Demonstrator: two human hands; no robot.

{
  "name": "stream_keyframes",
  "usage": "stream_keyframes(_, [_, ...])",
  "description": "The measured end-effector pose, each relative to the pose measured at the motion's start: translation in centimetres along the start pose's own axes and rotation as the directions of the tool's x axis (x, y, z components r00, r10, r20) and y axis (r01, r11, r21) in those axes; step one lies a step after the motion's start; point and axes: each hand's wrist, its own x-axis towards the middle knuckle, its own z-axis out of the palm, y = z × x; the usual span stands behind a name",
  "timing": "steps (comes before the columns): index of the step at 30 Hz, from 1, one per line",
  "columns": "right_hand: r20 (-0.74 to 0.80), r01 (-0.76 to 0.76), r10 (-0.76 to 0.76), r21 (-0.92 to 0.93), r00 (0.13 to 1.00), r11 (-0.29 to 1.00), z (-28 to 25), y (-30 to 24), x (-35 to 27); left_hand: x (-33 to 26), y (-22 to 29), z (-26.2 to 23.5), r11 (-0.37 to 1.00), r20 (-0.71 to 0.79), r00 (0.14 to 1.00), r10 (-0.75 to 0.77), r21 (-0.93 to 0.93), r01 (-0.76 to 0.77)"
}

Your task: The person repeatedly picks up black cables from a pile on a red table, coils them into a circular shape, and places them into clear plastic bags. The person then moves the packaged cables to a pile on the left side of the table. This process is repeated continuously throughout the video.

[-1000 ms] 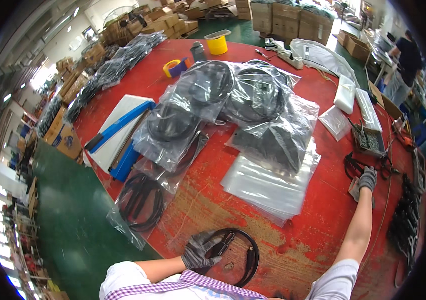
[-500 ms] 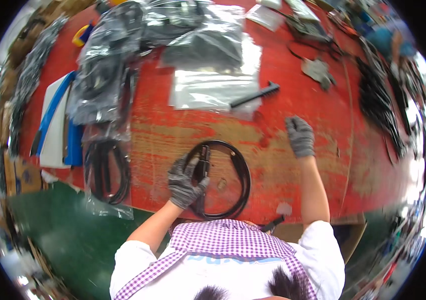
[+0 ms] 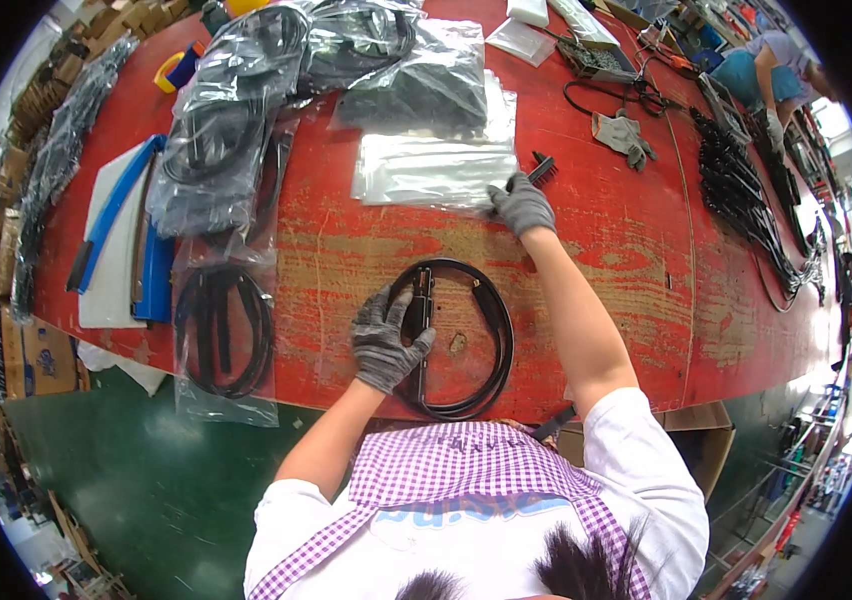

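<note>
left hand (image 3: 386, 340) — gloved fingers together, pressing the coiled black cable (image 3: 458, 335), just near-side of the clear bag stack (image 3: 433, 170) | right hand (image 3: 523, 205) — fingers closed on stack's near corner | advice: pinch only the top bag.

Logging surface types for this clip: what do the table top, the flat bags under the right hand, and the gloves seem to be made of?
Table top: apparently wood painted red, since pale grain shows where the paint is worn. Flat bags: clear glossy plastic film, see-through with white glare. Gloves on left hand and right hand: grey, matte knit fabric, perhaps coated; too small to tell. The coiled strap looks like black rubber or plastic.
</note>
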Motion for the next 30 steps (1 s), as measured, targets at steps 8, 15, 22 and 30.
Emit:
stream_keyframes(8, [0.116,-0.049,-0.306,0.975,0.945,0.218,2.6,4.5,-21.7,-0.2,-0.4,0.1,0.999,-0.007,1.0,0.026,-0.039,-0.026])
stream_keyframes(15, [0.576,-0.637,-0.271,0.707,0.771,-0.308,7.9,4.3,-24.5,0.2,-0.3,0.2,0.999,0.044,0.998,0.034,-0.033,-0.032])
stream_keyframes(22, [0.204,0.293,-0.487,0.585,0.849,0.756,4.4,4.8,-22.6,-0.1,-0.1,-0.2,0.998,0.032,0.999,0.024,-0.063,-0.022])
stream_keyframes(30, [-0.23,0.519,-0.5,0.024,0.835,0.855,2.0,-1.6,-0.4,-0.4,1.8,-0.8,0.999,0.17,0.985,0.019,-0.034,-0.014])
